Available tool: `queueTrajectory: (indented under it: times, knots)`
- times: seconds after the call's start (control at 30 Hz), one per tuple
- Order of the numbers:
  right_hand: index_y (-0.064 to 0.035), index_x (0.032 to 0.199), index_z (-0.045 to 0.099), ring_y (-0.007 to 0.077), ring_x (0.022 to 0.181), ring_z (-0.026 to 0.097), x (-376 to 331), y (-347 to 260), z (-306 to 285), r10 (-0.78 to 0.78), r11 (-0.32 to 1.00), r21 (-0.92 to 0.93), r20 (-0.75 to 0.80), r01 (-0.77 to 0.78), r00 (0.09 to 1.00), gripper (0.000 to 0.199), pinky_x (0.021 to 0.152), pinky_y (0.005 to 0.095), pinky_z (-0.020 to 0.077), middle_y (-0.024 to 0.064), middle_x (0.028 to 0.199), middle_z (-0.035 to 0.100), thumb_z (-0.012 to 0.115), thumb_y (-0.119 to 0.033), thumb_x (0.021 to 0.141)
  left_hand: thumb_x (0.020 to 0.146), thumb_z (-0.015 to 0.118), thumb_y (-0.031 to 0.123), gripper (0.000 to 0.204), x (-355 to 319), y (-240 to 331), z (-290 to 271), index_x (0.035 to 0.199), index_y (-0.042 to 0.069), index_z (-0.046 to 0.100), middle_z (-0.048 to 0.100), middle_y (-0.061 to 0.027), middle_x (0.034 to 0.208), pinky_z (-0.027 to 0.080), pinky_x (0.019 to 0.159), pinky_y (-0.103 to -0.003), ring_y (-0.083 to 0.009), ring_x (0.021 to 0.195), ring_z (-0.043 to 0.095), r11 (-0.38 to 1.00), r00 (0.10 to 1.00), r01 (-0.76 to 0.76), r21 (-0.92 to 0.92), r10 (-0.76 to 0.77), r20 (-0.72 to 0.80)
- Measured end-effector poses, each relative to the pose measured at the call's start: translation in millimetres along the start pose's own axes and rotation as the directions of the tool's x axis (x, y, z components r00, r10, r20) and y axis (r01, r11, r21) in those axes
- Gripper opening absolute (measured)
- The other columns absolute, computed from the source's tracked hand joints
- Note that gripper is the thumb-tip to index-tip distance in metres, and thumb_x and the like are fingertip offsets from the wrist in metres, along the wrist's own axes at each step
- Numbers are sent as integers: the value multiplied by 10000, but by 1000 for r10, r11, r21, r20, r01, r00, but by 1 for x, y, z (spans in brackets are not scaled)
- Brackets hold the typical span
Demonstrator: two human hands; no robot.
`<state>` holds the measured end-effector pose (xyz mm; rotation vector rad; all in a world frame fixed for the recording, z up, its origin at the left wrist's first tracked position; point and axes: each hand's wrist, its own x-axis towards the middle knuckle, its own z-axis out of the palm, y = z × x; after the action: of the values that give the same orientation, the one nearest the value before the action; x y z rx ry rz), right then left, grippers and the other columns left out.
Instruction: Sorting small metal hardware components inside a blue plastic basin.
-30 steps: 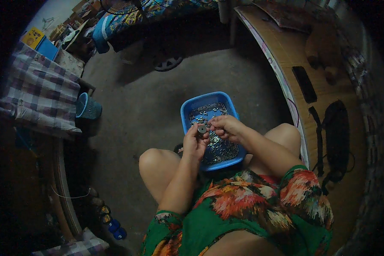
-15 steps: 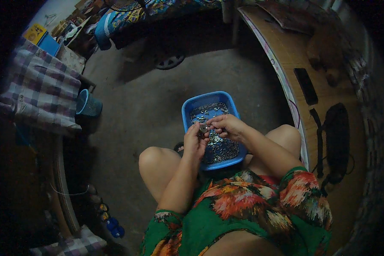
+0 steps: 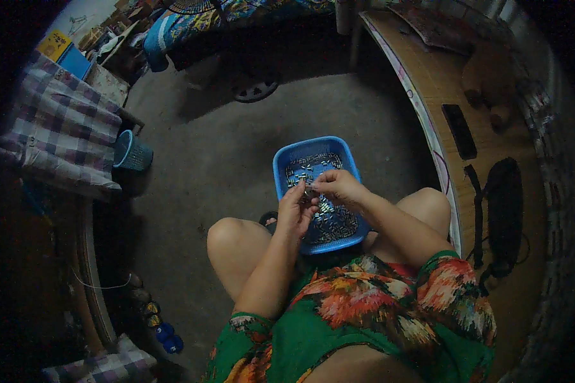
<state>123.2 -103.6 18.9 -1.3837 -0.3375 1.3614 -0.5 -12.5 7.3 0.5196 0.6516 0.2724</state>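
Floral top (image 3: 358, 309): spread along the lower edge around five o'clock, green with orange and red splashes.
Knees (image 3: 229, 246): bent and parted, at eight and three o'clock of the basket.
Left hand (image 3: 292, 212): curled narrow at the basket's nine o'clock side, holding a small metal piece between thumb and fingers.
Right hand (image 3: 338, 187): angled in from four o'clock, fingertips drawn together close against the left; could not tell whether gripping anything separate.
Metal piece (image 3: 310, 191): grey, mostly covered by fingers, held above the basket near the centre of view.
Blue basket (image 3: 310, 145): sat between the knees, just to three o'clock of centre, oblong with rounded corners.
Loose metal pins (image 3: 345, 225): lay short and shiny inside the basket, scattered from twelve o'clock down to six.
Brown platform (image 3: 437, 83): ran along the two-to-four o'clock side, bearing a black flat slab (image 3: 460, 131) at two and a black bag (image 3: 503, 210) at three.
Blue bin (image 3: 134, 154): stood between nine and ten o'clock, just beside a checked cloth (image 3: 64, 124).
Bed cover (image 3: 255, 11): hung brightly patterned at eleven o'clock.
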Motion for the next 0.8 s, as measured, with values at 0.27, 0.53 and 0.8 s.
queueTrajectory:
  times: [0.27,0.53,0.8]
  knots:
    - [-43,790,590,65,511,466,11,18,1,-236,961,-157,-39,228,971,205,410,201,336,15,681,566,662,-220,716,824,535,273,211,-2,0,2,801,66,501,537,-34,656,425,448,-210,-119,540,512,999,998,21,31,-19,-63]
    - [-42,786,549,57,488,427,15,21,-4,-206,978,-36,50,208,977,178,376,191,301,14,657,540,639,-186,733,823,536,274,209,0,-2,0,819,66,513,543,-33,669,426,450,-210,-116,545,513,1000,999,4,14,-5,51]
    - [-46,818,503,44,452,351,12,17,-11,204,904,348,163,-250,965,163,341,148,229,21,708,519,510,-208,819,861,451,280,221,1,-1,-4,828,66,497,537,-61,720,360,453,-222,-121,568,475,998,998,-32,-52,35,55]
